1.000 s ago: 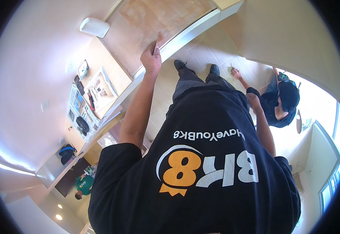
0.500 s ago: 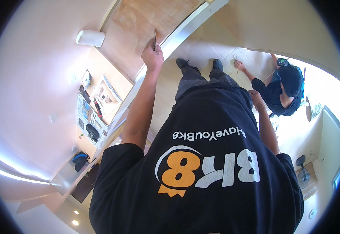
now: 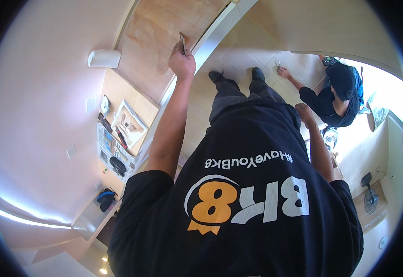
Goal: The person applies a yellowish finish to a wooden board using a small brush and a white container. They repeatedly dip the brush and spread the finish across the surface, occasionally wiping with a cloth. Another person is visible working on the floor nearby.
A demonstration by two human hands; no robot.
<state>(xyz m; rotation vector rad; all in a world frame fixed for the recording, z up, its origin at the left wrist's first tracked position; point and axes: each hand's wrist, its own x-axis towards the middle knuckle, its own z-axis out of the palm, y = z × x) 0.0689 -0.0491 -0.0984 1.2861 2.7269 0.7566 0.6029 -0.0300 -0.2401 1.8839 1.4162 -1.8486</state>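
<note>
Reaching forward past the pale edge strip [image 3: 201, 51], my left hand [image 3: 182, 63] is closed around a thin flat blade that looks like a scraper [image 3: 183, 42]. The blade stands edge-on at a pinkish-brown panel [image 3: 157, 34] with smeared, cloudy patches; whether it touches the surface is unclear. My right hand [image 3: 304, 113] hangs by my right hip at the side of the black shirt [image 3: 238, 161]. Its fingers are curled, and what they hold, if anything, is hidden.
A co-worker in black [image 3: 333, 106] is low at the right, one hand holding a thin tool. On the left, a wooden ledge [image 3: 130, 87] bears a picture-topped box [image 3: 130, 123] and an organizer tray [image 3: 111, 150]. A white fixture [image 3: 104, 58] juts from the wall; a fan [image 3: 371, 201] stands lower right.
The view has shifted slightly, so the ledge and wall items appear moved. My left hand keeps the blade at the panel, now tilted a little differently. My right hand stays by my hip.
</note>
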